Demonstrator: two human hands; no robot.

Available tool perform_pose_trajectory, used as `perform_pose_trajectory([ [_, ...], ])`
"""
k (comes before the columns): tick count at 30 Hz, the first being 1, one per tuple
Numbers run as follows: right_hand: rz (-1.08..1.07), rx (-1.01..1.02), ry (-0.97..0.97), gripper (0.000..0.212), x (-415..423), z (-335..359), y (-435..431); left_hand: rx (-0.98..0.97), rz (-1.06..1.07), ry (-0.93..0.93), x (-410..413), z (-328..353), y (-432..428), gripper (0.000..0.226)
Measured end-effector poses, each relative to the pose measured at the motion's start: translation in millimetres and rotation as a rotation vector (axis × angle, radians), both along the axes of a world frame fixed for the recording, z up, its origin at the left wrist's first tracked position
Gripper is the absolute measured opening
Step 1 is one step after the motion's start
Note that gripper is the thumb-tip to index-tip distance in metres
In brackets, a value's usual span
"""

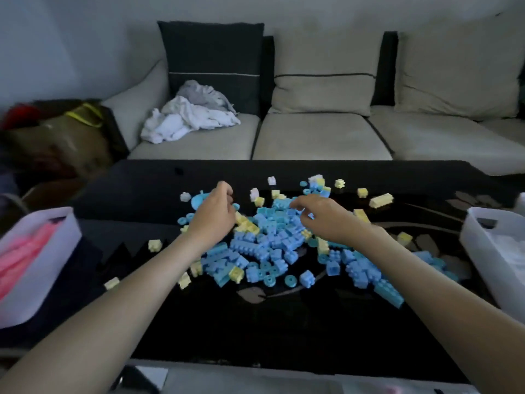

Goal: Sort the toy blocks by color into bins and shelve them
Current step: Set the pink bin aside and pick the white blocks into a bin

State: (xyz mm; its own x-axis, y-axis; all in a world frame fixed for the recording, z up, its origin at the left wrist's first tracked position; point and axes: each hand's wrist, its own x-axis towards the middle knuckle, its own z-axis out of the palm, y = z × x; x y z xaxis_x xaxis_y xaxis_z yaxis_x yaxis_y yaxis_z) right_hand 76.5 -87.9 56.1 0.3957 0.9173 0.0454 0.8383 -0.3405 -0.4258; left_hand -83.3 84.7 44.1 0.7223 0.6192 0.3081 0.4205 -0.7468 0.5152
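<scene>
The black counter [255,322] holds a heap of blue and yellow blocks [270,245], between a bin of pink ones [54,251] and a bin of white ones [477,248]. I am picking. My left hand [216,207] and right hand [322,214] curl over the heap; I cannot tell if they hold any. Next, grab one color only.

2 hands [214,213], 2 bins [47,282], 3 cushions [213,52], 1 tbl [284,336], many blks [267,243]

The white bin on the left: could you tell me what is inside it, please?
Pink pieces, presumably blocks, lie inside the left bin. Blur and its frosted wall hide their count and anything beneath them.
</scene>
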Motion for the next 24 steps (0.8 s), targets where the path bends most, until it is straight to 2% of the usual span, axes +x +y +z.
perform_pose_trajectory([
  [4,0.058,-0.013,0.005,0.038,-8,-11,39,0.060,0.224,-0.054,-27,-12,57,0.039],
  [10,0.049,-0.039,-0.027,0.052,-5,-18,98,-0.067,0.401,0.224,-28,-21,120,0.072],
  [14,0.105,-0.037,0.036,0.064,-10,-15,141,-0.025,0.288,0.425,-13,-35,144,0.064],
  [17,0.146,-0.022,0.068,0.071,-22,-13,172,0.004,0.175,0.490,-3,-41,150,0.052],
  [20,0.143,-0.086,0.026,0.074,-32,-21,189,0.066,0.142,0.469,-1,-45,149,0.048],
  [24,0.143,-0.133,-0.003,0.072,-44,-38,190,0.083,0.164,0.418,-7,-44,149,0.030],
])
